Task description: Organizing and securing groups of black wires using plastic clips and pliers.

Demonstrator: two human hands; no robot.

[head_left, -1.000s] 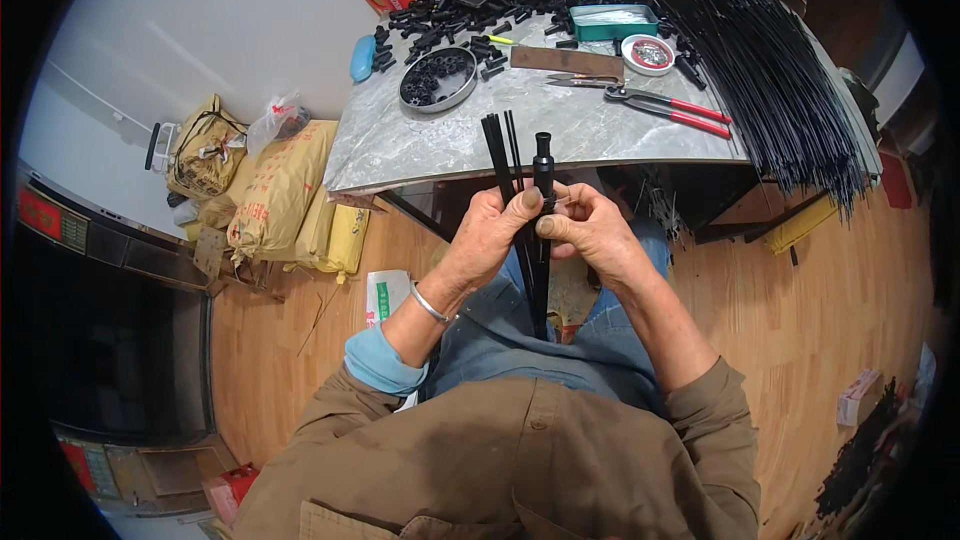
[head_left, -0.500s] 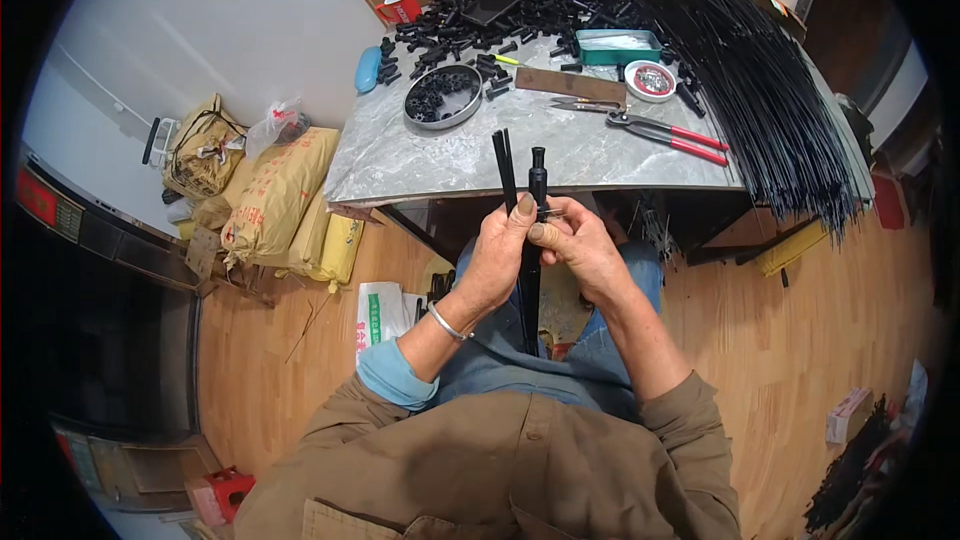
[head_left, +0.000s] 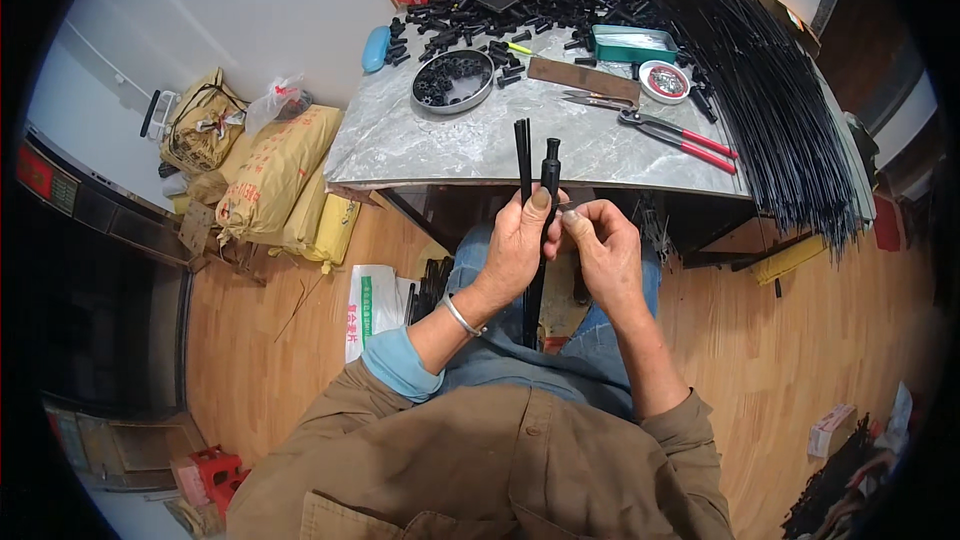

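My left hand (head_left: 512, 258), with a metal bangle on its wrist, is closed round a few thin black rods (head_left: 523, 155) and a black tubular fitting (head_left: 551, 168). All of them stand roughly upright before the table edge, and their lower ends run down between my knees. The fitting has a narrow neck and a flared top. My right hand (head_left: 610, 252) is just to the right of it, thumb and forefinger pinched together at the fitting's side. Something thin seems to show at those fingertips, too small to name.
On the grey marbled table (head_left: 400, 145) lie a round tray (head_left: 487, 100) of black parts, red-handled pincers (head_left: 690, 148), scissors (head_left: 600, 102), a green box (head_left: 635, 55), a heap of black fittings (head_left: 560, 0) and a long bundle of black rods (head_left: 780, 110). Sacks (head_left: 280, 170) stand left.
The whole view has shifted a little. Both hands are still at the fitting, and the right fingertips have drawn slightly away from its side.
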